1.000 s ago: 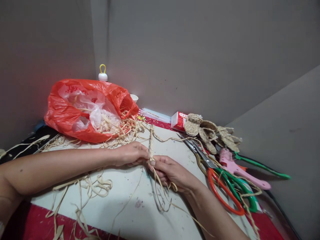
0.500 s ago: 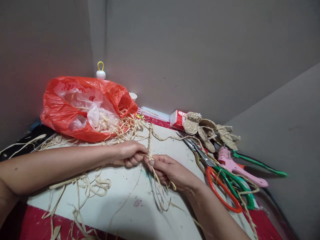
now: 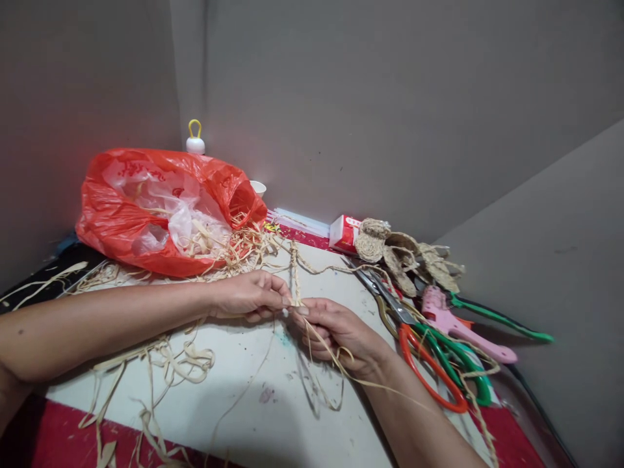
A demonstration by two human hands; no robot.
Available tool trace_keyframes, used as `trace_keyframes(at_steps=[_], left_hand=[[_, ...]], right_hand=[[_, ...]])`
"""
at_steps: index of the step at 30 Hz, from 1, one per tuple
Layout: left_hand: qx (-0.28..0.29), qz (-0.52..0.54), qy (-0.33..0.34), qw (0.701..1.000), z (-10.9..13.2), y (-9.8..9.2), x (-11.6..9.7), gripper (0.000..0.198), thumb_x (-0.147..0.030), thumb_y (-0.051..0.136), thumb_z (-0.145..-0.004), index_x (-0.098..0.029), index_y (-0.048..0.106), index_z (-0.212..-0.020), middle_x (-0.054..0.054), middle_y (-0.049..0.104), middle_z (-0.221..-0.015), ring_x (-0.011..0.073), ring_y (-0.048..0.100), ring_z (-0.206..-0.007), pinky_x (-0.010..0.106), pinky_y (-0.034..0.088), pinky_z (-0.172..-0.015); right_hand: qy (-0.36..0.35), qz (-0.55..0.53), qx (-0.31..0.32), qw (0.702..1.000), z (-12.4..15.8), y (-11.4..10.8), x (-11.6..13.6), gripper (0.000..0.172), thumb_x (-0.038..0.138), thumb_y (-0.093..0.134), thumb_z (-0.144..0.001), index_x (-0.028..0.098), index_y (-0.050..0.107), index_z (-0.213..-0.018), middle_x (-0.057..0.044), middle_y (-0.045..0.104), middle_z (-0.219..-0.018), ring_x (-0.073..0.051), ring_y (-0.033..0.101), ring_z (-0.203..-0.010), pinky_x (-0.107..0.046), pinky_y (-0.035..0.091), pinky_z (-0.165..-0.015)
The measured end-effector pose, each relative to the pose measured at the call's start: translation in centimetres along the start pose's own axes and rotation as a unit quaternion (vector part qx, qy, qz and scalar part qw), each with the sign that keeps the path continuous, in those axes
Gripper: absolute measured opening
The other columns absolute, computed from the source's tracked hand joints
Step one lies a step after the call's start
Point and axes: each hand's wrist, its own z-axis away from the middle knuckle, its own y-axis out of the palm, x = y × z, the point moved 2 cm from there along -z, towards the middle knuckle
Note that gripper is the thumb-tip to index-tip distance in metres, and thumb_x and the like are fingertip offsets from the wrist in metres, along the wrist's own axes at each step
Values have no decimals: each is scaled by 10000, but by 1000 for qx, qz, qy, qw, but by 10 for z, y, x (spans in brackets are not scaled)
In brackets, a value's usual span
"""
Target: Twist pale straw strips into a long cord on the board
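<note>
A pale straw braid (image 3: 295,273) runs away from me across the white board (image 3: 234,416), its near end between my hands. My left hand (image 3: 256,296) pinches at the left side of that end, thumb and forefinger together. From the right, my right hand (image 3: 326,325) grips the braid's end and its strands between thumb and bent fingers. Loose straw strands (image 3: 336,357) trail from the fingers toward me, one lying across the right wrist. Which strand each fingertip holds is partly hidden.
A red plastic bag (image 3: 121,221) spilling straw stands at back left. Loose strands (image 3: 185,364) lie at front left. On the right are scissors (image 3: 407,328), a pink glue gun (image 3: 453,322), green-handled pliers (image 3: 502,318) and woven straw pieces (image 3: 373,244). Grey walls close the back.
My left hand has loosened from a fist into a fingertip pinch at the braid's end. A strand has swung right, across my right wrist.
</note>
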Motion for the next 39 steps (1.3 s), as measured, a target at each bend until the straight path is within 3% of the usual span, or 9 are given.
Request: trace_keyframes(at_steps=[8,11,16,19,22,25,30,34,39], left_hand=[[-26,-3,46,999,-4,-1,6,260,-351,637,-762,-139,489,-732,-17,574,-563,18,298,-354,173,163,-339],[-30,-8,56,998,-4,0,6,237,-327,631,-767,-133,496,-758,5,610,-598,15,297,-358,172,162,-341],[-19,-8,81,996,-2,0,2,246,-290,631,-777,-155,472,-907,9,646,-666,13,303,-358,158,190,-341],[-13,-33,78,996,-2,-1,3,272,-325,638,-775,-164,452,-892,27,663,-721,20,370,-375,148,251,-347],[-33,-84,71,993,-3,-3,7,311,-390,639,-766,-163,439,-836,39,659,-707,65,513,-453,174,387,-409],[-42,-109,95,989,-5,-4,10,322,-426,613,-778,-164,428,-807,25,636,-689,88,567,-521,217,457,-497],[-53,-173,150,972,-6,-6,9,275,-372,614,-782,-156,444,-780,-32,549,-640,58,497,-537,188,399,-520],[-50,-168,153,973,-3,-3,6,268,-296,631,-764,-183,412,-870,-76,493,-615,49,427,-513,178,338,-504],[-48,-222,155,962,-1,-2,0,218,-243,656,-721,-158,462,-775,-62,466,-657,52,419,-582,176,339,-550]], right_hand=[[-3,3,13,1000,0,-1,1,158,264,597,-831,122,575,-765,115,231,-462,-14,109,-366,-131,126,-321],[-1,10,21,1000,0,1,3,175,281,599,-828,106,605,-838,120,216,-461,-12,99,-364,-130,121,-321],[0,7,7,1000,0,1,5,189,300,631,-804,112,613,-814,122,210,-456,-6,90,-357,-125,102,-312],[4,4,-6,1000,0,1,5,203,300,656,-781,101,616,-787,126,208,-450,-1,83,-358,-123,88,-310],[4,0,-5,1000,0,1,4,206,295,662,-774,93,618,-771,127,209,-447,4,81,-359,-121,91,-314],[2,-2,-8,1000,0,0,3,212,297,683,-751,102,602,-750,131,214,-437,6,78,-356,-120,93,-312],[-3,-5,-15,1000,-2,-2,1,256,289,697,-731,137,513,-639,130,229,-427,7,101,-340,-120,98,-309],[-7,-11,-8,1000,-2,-4,1,270,277,690,-743,140,492,-622,124,237,-439,8,107,-342,-120,103,-308],[-6,-13,-3,1000,-2,-6,0,293,280,684,-751,149,462,-610,125,226,-442,7,96,-349,-120,100,-309]])
